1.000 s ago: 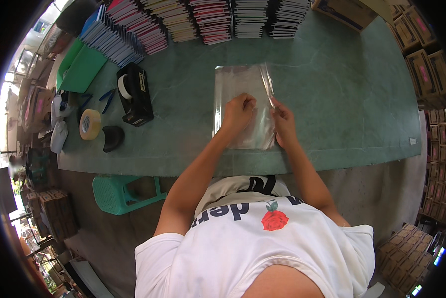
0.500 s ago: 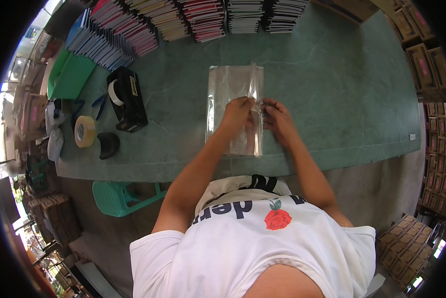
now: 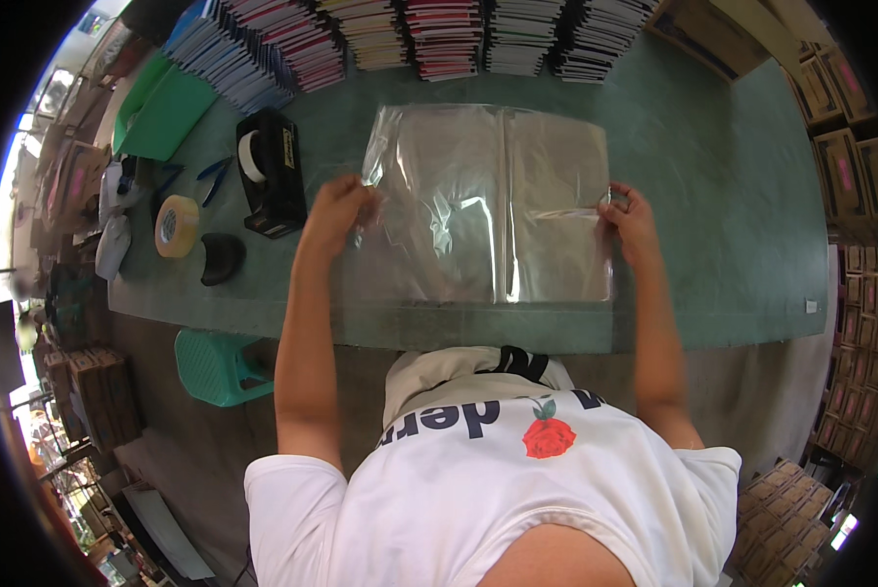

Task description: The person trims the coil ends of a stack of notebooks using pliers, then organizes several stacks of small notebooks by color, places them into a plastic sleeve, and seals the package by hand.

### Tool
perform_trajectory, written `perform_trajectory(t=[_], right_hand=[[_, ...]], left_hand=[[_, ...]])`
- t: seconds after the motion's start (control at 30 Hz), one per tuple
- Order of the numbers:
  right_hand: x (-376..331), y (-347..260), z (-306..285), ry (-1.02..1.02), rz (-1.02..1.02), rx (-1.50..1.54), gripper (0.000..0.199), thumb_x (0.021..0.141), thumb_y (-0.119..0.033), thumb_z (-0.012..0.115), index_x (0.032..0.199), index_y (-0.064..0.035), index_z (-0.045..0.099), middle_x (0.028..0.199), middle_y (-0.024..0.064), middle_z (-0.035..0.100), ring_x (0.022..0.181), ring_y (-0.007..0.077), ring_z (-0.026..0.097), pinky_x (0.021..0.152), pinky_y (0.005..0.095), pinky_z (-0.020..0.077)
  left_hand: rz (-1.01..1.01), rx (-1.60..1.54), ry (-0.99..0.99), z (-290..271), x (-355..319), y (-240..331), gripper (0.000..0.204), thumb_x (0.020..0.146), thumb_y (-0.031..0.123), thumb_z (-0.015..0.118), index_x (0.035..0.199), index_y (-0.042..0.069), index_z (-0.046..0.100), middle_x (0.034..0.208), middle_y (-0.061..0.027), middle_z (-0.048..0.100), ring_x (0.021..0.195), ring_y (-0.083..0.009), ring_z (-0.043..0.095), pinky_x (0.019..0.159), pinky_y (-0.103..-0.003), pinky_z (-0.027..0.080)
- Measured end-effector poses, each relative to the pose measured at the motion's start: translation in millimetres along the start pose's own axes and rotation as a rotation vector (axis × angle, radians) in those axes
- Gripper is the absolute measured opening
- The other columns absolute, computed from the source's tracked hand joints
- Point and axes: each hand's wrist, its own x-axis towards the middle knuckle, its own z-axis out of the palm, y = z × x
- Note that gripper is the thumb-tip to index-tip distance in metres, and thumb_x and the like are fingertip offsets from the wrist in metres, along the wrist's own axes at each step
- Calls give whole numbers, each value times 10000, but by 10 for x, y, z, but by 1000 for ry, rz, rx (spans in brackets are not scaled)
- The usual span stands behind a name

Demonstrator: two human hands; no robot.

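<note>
Two sets of fingers are pinched shut on opposite edges of one clear plastic sheet [image 3: 488,205]: the left hand [image 3: 336,210] grips its left edge, the right hand [image 3: 630,220] its right edge. Held this way, with the arms spread wide, the sheet is stretched open and fairly flat just above or on the green tabletop [image 3: 713,196], directly in front of the person; a crease runs down its middle, and glare hides whether it fully touches the surface. To the left, within easy reach of the left hand, stand a black tape dispenser [image 3: 271,171], a roll of tan tape [image 3: 176,226] and a small dark curved object [image 3: 223,258]. Rows of stacked books [image 3: 439,34] line the far edge, leaving the middle free for the sheet.
</note>
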Motion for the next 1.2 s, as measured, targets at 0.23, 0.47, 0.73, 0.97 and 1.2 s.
perform_trajectory(t=[0.23,0.47,0.73,0.97,1.2], right_hand=[[-138,63,250,-17,-47,-378,429,792,19,579,1206,7,468,906,106,639,784,195,608,663,292,487],[-399,425,1166,-158,-797,-667,304,795,-1,535,1098,-20,543,1150,152,523,1133,318,459,954,390,393],[-269,528,1014,169,-728,-152,321,782,88,428,1065,-46,500,1194,135,464,1128,254,479,880,354,453],[-223,505,1113,-126,-996,-797,257,781,-6,514,1030,-22,577,1224,176,488,1177,384,407,1006,444,336],[-122,577,1164,-525,-955,-865,495,933,-305,428,1257,68,435,1372,251,353,1277,407,326,1065,449,259]], left_hand=[[251,568,434,-160,13,-716,163,833,100,492,922,-11,573,780,-100,583,695,-245,554,648,-329,454],[831,612,8,1558,-383,-187,267,774,97,529,1025,14,570,1050,-173,552,1005,-340,495,906,-465,374],[596,1264,210,1124,-384,-699,528,881,450,478,1339,194,426,1383,-149,374,1314,-353,277,1046,-572,182],[640,978,258,829,-416,-962,505,853,392,547,1305,179,474,1386,-143,376,1321,-359,267,1049,-552,198],[529,1085,218,770,-384,-820,455,853,281,486,1297,185,471,1426,-124,324,1350,-327,236,1099,-528,141]])
